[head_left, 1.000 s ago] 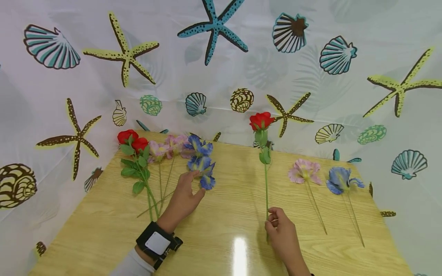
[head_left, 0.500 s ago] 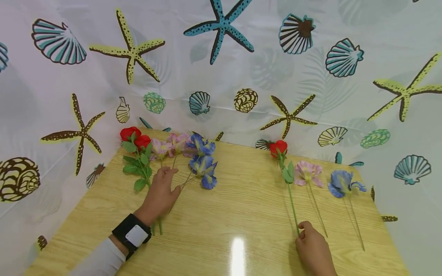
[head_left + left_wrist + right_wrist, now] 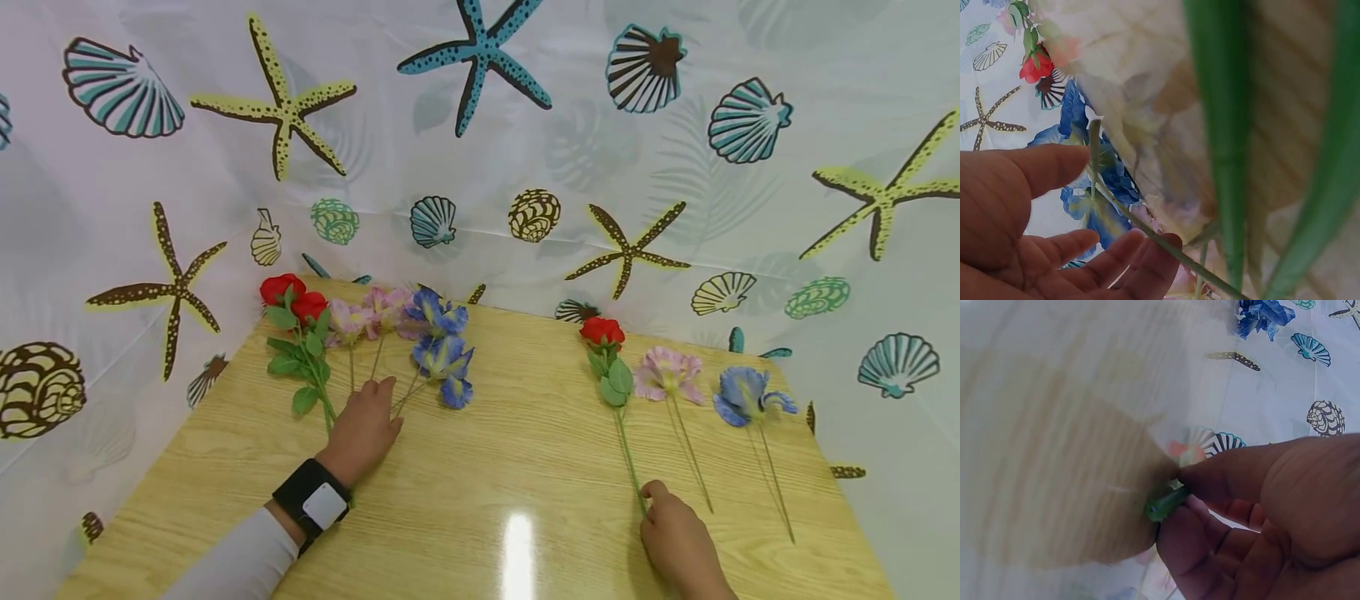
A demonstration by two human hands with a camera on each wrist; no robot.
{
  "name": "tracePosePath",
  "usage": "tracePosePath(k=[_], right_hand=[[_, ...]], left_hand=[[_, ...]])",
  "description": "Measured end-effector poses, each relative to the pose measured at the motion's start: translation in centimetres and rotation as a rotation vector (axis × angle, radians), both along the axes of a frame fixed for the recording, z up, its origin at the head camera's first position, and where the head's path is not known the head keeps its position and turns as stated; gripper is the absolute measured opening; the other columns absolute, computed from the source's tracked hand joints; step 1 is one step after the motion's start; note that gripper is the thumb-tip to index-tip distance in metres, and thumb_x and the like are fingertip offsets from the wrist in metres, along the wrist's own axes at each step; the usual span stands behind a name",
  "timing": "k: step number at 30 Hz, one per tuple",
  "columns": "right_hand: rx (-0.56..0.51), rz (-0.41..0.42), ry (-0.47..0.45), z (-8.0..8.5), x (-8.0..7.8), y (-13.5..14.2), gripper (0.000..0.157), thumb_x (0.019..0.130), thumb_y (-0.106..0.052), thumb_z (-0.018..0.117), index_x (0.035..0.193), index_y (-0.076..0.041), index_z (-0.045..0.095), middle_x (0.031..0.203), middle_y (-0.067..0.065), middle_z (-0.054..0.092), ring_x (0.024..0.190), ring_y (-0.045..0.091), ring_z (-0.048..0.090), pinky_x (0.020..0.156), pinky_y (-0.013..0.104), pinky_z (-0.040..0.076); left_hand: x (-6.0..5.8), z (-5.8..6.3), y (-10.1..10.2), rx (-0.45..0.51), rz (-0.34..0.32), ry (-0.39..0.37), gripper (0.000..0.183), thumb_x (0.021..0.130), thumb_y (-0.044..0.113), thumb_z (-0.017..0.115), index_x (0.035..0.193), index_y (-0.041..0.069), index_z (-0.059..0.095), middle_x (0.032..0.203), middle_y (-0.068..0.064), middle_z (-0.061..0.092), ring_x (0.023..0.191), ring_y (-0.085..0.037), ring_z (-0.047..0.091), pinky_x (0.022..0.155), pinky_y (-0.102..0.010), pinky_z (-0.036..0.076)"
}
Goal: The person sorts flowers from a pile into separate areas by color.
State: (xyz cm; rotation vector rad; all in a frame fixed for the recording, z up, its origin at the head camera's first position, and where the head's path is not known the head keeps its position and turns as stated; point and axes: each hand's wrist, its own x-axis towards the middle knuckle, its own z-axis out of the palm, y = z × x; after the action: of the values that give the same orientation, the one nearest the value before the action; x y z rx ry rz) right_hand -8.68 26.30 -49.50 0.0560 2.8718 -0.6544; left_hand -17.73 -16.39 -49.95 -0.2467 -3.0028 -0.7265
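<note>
My right hand (image 3: 678,533) pinches the lower stem of an artificial red rose (image 3: 602,332) between thumb and fingers. The cut end of its green stem (image 3: 1166,506) pokes out from that pinch in the right wrist view. On the left, my left hand (image 3: 363,429) reaches over the stems of the flower group, palm low. Its thumb and fingers are spread around a thin stem (image 3: 1147,228), with blue irises (image 3: 1107,219) behind. Two red roses (image 3: 307,307), pink flowers (image 3: 387,308) and blue irises (image 3: 441,354) lie together beyond this hand, which hides some of their stems.
To the right of the held rose lie a pink flower (image 3: 667,373) and a blue iris (image 3: 744,396), stems pointing toward me. A white curtain (image 3: 480,167) printed with shells and starfish borders the wooden table (image 3: 465,517) at the back and sides.
My right hand has shifted right, bringing the rose down beside the pink flower. My left hand has withdrawn from the blue irises to the stems nearer me.
</note>
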Motion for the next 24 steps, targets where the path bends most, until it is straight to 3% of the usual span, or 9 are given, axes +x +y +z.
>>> tracePosePath(k=[5, 8, 12, 17, 20, 24], right_hand=[[0.008, -0.006, -0.005, 0.0, 0.0, 0.1, 0.037, 0.088, 0.004, 0.06, 0.124, 0.01, 0.056, 0.069, 0.002, 0.048, 0.056, 0.016, 0.043, 0.049, 0.029, 0.037], [0.024, -0.022, -0.003, 0.3, 0.0, 0.2, 0.039, 0.089, -0.003, 0.065, 0.125, 0.01, 0.057, 0.077, 0.004, 0.056, 0.064, 0.018, 0.053, 0.055, 0.033, 0.046], [0.016, -0.043, 0.006, 1.1, 0.1, 0.6, 0.047, 0.093, -0.019, 0.066, 0.128, 0.011, 0.056, 0.103, 0.018, 0.067, 0.087, 0.034, 0.066, 0.073, 0.05, 0.054], [0.002, -0.051, 0.026, 1.7, 0.4, 1.9, 0.057, 0.099, -0.031, 0.06, 0.137, 0.01, 0.048, 0.131, 0.035, 0.052, 0.115, 0.054, 0.052, 0.089, 0.064, 0.046], [0.009, -0.037, 0.105, 1.7, 0.4, 3.0, 0.059, 0.099, -0.029, 0.061, 0.14, 0.011, 0.045, 0.14, 0.039, 0.04, 0.123, 0.059, 0.041, 0.093, 0.069, 0.039], [0.026, -0.013, 0.316, 1.2, 0.6, 4.6, 0.061, 0.093, -0.019, 0.07, 0.138, 0.013, 0.044, 0.141, 0.042, 0.034, 0.125, 0.062, 0.033, 0.095, 0.073, 0.034]], left_hand=[[-0.1, 0.2, 0.2, -0.048, -0.024, -0.01, 0.043, 0.091, 0.005, 0.069, 0.13, -0.008, 0.055, 0.112, -0.025, 0.059, 0.092, -0.039, 0.063, 0.075, -0.048, 0.053], [-0.1, 0.3, 0.2, -0.048, -0.026, -0.01, 0.032, 0.092, -0.001, 0.063, 0.123, -0.008, 0.06, 0.107, -0.023, 0.061, 0.093, -0.037, 0.063, 0.076, -0.046, 0.053], [-0.3, 0.2, 0.0, -0.04, -0.027, 0.006, 0.027, 0.092, -0.007, 0.056, 0.118, -0.006, 0.064, 0.101, -0.021, 0.063, 0.092, -0.037, 0.064, 0.075, -0.045, 0.054], [-0.5, 0.1, -0.3, -0.045, -0.033, -0.014, 0.026, 0.094, -0.008, 0.054, 0.117, -0.004, 0.066, 0.1, -0.02, 0.066, 0.095, -0.037, 0.064, 0.078, -0.046, 0.054], [-0.3, 0.3, -0.4, -0.036, -0.033, -0.036, 0.026, 0.095, -0.008, 0.055, 0.118, -0.004, 0.065, 0.101, -0.02, 0.066, 0.096, -0.037, 0.064, 0.078, -0.046, 0.054], [-0.2, 0.5, -0.5, -0.004, -0.031, -0.056, 0.027, 0.094, -0.009, 0.054, 0.119, -0.005, 0.065, 0.103, -0.02, 0.066, 0.097, -0.037, 0.064, 0.079, -0.046, 0.054]])
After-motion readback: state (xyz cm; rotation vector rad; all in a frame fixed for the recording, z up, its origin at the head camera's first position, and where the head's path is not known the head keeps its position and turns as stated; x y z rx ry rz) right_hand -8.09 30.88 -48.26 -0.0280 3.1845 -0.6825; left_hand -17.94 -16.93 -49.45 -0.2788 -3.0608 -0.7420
